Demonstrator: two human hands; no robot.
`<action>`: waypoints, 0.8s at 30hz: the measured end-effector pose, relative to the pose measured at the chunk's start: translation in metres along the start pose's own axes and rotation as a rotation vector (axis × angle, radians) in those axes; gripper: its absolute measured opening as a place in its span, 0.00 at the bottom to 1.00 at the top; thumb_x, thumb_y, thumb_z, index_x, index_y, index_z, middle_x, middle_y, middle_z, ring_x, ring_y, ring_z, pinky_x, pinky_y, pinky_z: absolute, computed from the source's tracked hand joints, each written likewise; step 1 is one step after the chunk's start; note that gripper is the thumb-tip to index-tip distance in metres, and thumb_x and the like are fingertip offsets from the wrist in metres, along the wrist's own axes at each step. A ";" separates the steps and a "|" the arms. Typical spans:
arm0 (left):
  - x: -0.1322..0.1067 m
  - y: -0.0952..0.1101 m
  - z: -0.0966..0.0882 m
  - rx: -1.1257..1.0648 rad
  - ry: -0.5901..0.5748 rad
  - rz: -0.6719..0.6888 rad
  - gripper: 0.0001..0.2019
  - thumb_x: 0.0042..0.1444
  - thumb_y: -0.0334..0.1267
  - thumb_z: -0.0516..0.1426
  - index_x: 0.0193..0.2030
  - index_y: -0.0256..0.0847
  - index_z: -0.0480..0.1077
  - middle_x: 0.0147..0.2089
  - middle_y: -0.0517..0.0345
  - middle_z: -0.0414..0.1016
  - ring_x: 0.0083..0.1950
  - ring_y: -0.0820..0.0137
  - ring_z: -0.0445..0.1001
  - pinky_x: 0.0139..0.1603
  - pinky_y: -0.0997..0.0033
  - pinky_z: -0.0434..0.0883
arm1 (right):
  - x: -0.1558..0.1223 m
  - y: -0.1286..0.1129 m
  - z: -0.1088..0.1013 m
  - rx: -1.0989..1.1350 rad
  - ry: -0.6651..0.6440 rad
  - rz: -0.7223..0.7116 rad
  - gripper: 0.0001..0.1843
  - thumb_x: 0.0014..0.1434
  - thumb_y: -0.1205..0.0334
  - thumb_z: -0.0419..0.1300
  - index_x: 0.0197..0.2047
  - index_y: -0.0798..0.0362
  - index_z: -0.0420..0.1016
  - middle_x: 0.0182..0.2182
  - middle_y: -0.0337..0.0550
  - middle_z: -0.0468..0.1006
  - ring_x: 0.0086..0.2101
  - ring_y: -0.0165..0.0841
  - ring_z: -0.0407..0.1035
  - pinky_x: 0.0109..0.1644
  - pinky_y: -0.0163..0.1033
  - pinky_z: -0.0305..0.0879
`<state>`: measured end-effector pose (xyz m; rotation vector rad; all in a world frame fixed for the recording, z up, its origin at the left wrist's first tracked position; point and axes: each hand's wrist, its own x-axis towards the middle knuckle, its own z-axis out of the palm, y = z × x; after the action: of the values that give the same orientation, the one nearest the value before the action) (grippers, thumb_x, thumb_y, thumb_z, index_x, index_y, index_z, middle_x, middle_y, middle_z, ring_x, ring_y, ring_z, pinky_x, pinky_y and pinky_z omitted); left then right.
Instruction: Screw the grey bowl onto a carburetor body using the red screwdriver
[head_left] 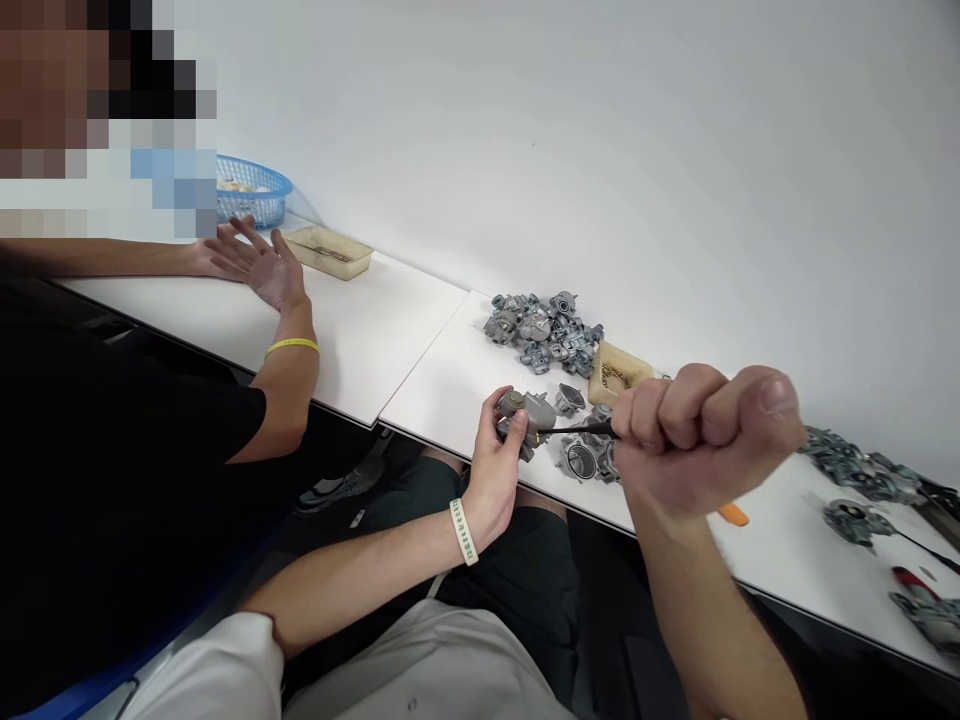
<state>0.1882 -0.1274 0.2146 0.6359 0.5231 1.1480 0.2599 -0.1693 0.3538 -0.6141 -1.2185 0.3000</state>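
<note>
My left hand is wrapped round a grey cast-metal carburetor near the table's front edge, thumb across its side. In a closed fist, my right hand grips a screwdriver held roughly level. Its dark shaft points left, and the tip meets the carburetor by a small brass-coloured spot. Most of the screwdriver's handle is hidden inside the fist. Just beyond the two hands lie several more carburetors, partly covered by my right hand.
A heap of carburetors lies farther back, beside a tray of small brass-coloured parts. More carburetors and an orange object are at right. On the left, a co-worker's open hand is near another tray and a blue basket.
</note>
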 end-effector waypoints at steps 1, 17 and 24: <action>0.000 0.000 0.000 -0.003 0.001 -0.001 0.23 0.56 0.51 0.64 0.57 0.54 0.67 0.55 0.56 0.72 0.53 0.68 0.71 0.50 0.71 0.70 | 0.000 -0.001 0.000 -0.005 0.001 0.006 0.27 0.66 0.59 0.55 0.17 0.52 0.48 0.14 0.30 0.49 0.12 0.22 0.42 0.14 0.30 0.46; 0.003 -0.004 -0.001 -0.071 0.026 -0.071 0.23 0.57 0.49 0.64 0.57 0.51 0.66 0.53 0.55 0.73 0.52 0.69 0.72 0.54 0.68 0.70 | 0.017 -0.027 -0.020 -1.123 -0.463 0.114 0.07 0.66 0.55 0.57 0.43 0.48 0.68 0.34 0.40 0.78 0.29 0.33 0.72 0.33 0.37 0.63; 0.004 -0.008 -0.002 -0.060 0.003 -0.083 0.22 0.57 0.48 0.64 0.56 0.50 0.66 0.54 0.54 0.73 0.54 0.68 0.73 0.55 0.67 0.70 | 0.061 -0.041 -0.027 -1.804 -0.790 0.177 0.28 0.66 0.36 0.46 0.29 0.50 0.69 0.14 0.39 0.67 0.19 0.34 0.61 0.26 0.37 0.47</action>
<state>0.1937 -0.1252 0.2071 0.5559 0.5112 1.0828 0.3009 -0.1777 0.4199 -2.2969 -2.0256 -0.6255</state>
